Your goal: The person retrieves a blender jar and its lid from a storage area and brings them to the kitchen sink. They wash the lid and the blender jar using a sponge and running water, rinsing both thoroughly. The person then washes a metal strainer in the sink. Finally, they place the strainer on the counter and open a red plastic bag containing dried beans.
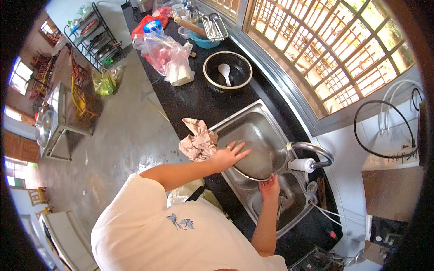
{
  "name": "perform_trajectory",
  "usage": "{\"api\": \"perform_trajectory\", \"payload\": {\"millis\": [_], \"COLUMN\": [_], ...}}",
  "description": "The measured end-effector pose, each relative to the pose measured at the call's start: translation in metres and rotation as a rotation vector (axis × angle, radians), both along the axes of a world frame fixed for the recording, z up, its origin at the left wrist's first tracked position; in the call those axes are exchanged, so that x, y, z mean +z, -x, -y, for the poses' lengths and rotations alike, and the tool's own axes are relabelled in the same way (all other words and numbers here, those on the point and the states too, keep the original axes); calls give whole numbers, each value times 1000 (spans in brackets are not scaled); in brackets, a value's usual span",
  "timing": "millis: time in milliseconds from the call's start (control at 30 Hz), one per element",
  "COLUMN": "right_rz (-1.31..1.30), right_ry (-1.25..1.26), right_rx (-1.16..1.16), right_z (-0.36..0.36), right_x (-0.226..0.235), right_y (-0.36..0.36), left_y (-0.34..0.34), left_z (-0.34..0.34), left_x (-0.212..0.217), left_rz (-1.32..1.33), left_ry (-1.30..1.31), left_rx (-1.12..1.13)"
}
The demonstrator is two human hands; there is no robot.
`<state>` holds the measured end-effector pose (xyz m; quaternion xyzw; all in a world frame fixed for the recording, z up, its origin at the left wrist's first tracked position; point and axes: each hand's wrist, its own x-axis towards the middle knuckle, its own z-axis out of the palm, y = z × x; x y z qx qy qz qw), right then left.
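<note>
A round, shallow metal vessel with a thin rim, perhaps a basin or a lid [257, 168], is tilted over the divider of the double steel sink [278, 119]. My left hand [230, 156] reaches over its near left side, fingers spread and nearly flat against it. At its lower right edge, my right hand [270, 186] grips the rim, with the fingertips partly hidden. A crumpled pinkish-beige cloth [198, 141] lies on the counter edge beside my left wrist. The curved faucet [316, 153], with a white filter, stands at the sink's right side.
Beyond the sink sits a black bowl [212, 74] with a white rice paddle [224, 73] in it. Plastic bags [165, 54] and a blue basin [205, 43] are farther back. A barred window [325, 45] runs along the right.
</note>
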<state>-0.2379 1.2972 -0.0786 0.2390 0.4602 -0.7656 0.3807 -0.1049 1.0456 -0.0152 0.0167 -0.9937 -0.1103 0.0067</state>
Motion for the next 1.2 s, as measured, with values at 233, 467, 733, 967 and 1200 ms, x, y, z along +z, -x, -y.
{"api": "perform_trajectory", "payload": {"millis": [233,467,733,967,1200], "right_rz": [686,530,390,-503,-1634], "right_ry": [120,13,-4,-127,-676], "right_rx": [75,76,74,198,756], "right_z": [-64,-65,-65,29,200], "right_x": [-60,-41,3,109,22], "right_y": [-53,-88,-85,-50,-155], "left_y": [-44,-69,-80,-73,-147], "left_z": [-7,-21,-33,9,130], "left_x": [-29,-42,-14,47,11], "left_rz": [90,-37,4,-389,-623], "left_ry": [92,162,-9,-750,-678], "left_rx": [-246,-221,-92,372,570]}}
